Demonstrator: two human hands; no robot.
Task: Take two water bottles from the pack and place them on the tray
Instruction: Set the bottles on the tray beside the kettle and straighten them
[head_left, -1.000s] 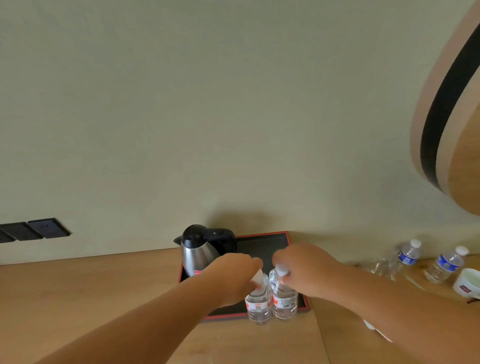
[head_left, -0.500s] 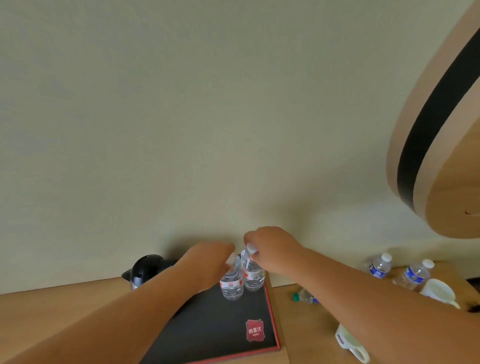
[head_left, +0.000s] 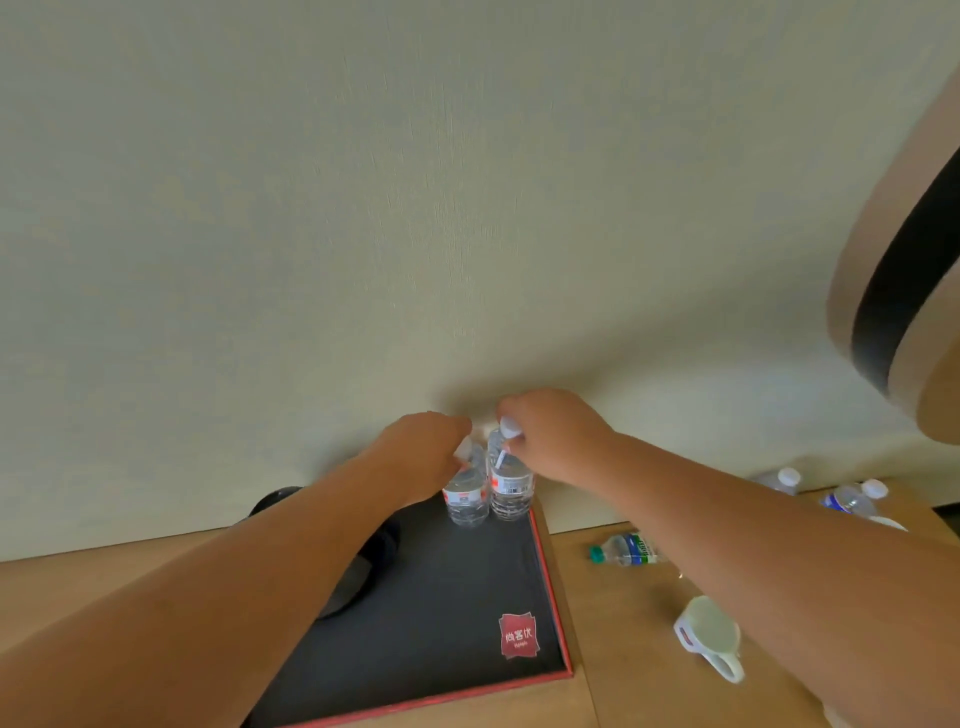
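Head view looks down on a black tray (head_left: 441, 613) with a red rim, lying on a wooden table (head_left: 613, 623) against a pale wall. Two small water bottles stand upright and touching at the tray's far right corner. The left hand (head_left: 421, 457) has its grip clamped on the neck of the left bottle (head_left: 466, 499); the right hand (head_left: 550, 431) is closed around the cap of the right bottle (head_left: 511, 491). Both bottles carry red-and-white labels (the print is too small to read). A red square card (head_left: 519, 635) lies near the tray's near right corner. Right of the tray, a green-capped bottle (head_left: 623, 550) lies on its side, with a white mug (head_left: 709, 634) nearer the camera.
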